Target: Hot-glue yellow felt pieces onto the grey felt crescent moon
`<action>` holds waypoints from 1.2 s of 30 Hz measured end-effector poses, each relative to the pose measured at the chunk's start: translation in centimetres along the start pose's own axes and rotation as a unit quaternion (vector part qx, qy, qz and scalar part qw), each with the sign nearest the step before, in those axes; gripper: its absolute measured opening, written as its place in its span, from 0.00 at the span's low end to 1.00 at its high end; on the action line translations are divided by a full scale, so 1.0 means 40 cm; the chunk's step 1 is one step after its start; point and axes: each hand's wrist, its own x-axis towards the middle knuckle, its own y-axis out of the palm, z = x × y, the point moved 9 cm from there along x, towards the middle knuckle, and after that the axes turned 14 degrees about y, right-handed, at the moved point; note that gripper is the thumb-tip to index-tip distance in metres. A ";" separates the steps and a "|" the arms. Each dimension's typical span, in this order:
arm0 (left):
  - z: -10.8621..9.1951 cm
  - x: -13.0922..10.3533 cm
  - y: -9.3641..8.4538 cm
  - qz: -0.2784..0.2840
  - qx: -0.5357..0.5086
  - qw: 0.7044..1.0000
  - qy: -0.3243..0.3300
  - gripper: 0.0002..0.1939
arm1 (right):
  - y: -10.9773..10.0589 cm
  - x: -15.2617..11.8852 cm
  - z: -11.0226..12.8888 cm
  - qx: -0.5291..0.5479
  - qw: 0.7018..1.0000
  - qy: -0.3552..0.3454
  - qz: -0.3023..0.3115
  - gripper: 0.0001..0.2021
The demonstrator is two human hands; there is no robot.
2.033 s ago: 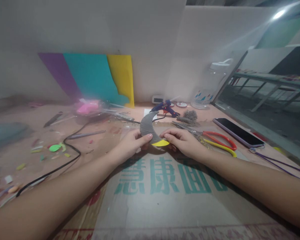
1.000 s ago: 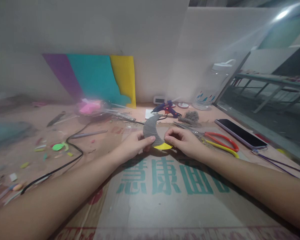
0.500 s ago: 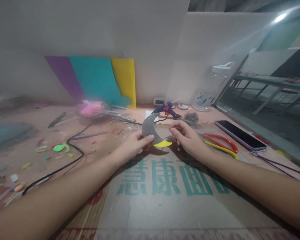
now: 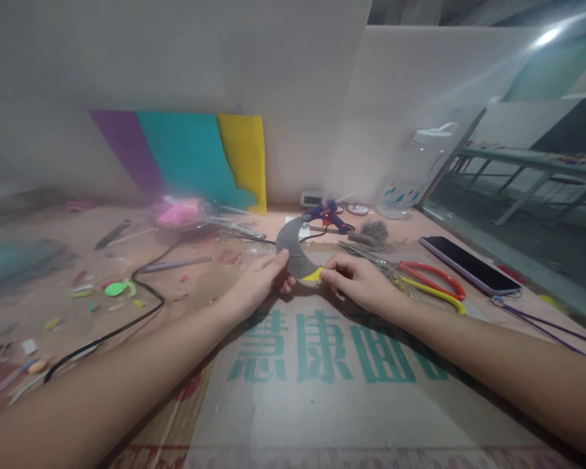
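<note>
A crescent (image 4: 293,246) wrapped in grey yarn, with a bare yellow tip at its lower right, is held above the board in the middle. My left hand (image 4: 266,280) grips its outer left side, thumb on the front. At the yellow tip, the thumb and fingers of my right hand (image 4: 349,277) are pinched together on the end. Behind the crescent lies a blue glue gun (image 4: 329,215) with a small red light. A tangle of grey yarn (image 4: 374,232) rests right of the glue gun. Scissors (image 4: 434,280) with red and yellow handles lie beyond my right hand.
A phone (image 4: 469,264) and a clear bottle (image 4: 405,176) stand or lie at the right. A black cable (image 4: 159,296) crosses the left side among clay scraps. Coloured sheets (image 4: 185,156) lean on the back wall, behind a pink bundle (image 4: 178,212).
My right hand has moved left and closed on the yellow tip. My left thumb has shifted up and left on the crescent. More of the scissors now shows.
</note>
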 end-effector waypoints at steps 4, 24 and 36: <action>-0.009 0.003 -0.006 -0.015 -0.012 1.000 0.022 0.24 | -0.011 0.012 -0.021 0.047 0.999 0.025 -0.010 0.14; -0.086 -0.005 -0.007 0.009 0.220 0.964 0.151 0.13 | 0.004 -0.005 0.010 -0.026 0.999 -0.021 -0.004 0.13; -0.094 -0.006 -0.013 -0.025 0.176 0.973 0.144 0.11 | 0.005 -0.008 0.012 -0.041 0.999 -0.026 -0.009 0.12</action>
